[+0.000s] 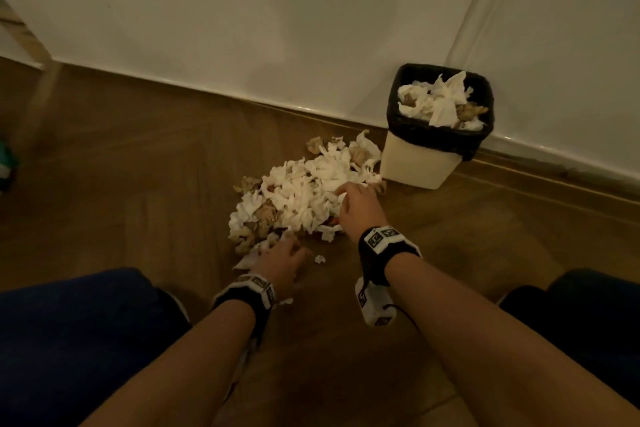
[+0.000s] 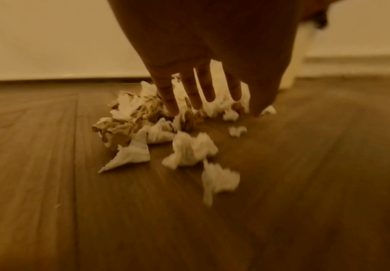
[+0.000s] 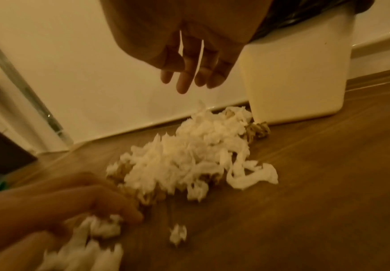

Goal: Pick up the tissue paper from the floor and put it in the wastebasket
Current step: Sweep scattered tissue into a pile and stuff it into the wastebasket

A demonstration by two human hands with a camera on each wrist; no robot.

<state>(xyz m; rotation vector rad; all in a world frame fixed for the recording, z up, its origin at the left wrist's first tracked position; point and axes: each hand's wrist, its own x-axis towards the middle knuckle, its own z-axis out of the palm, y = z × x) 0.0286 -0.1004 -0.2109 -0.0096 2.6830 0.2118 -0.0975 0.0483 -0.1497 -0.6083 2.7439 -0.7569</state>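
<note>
We see left hand (image 1: pixel 282 262) with straight fingers on the near tissue paper (image 1: pixel 304 196) pile, right hand (image 1: pixel 360 206) loose-fingered above it, wastebasket (image 1: pixel 420 163) far right.

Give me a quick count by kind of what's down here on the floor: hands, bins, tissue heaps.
Hands: 2, left hand and right hand
Wastebaskets: 1, wastebasket
Tissue heaps on the floor: 1, tissue pile; single pieces too many to count
Total: 4
</note>
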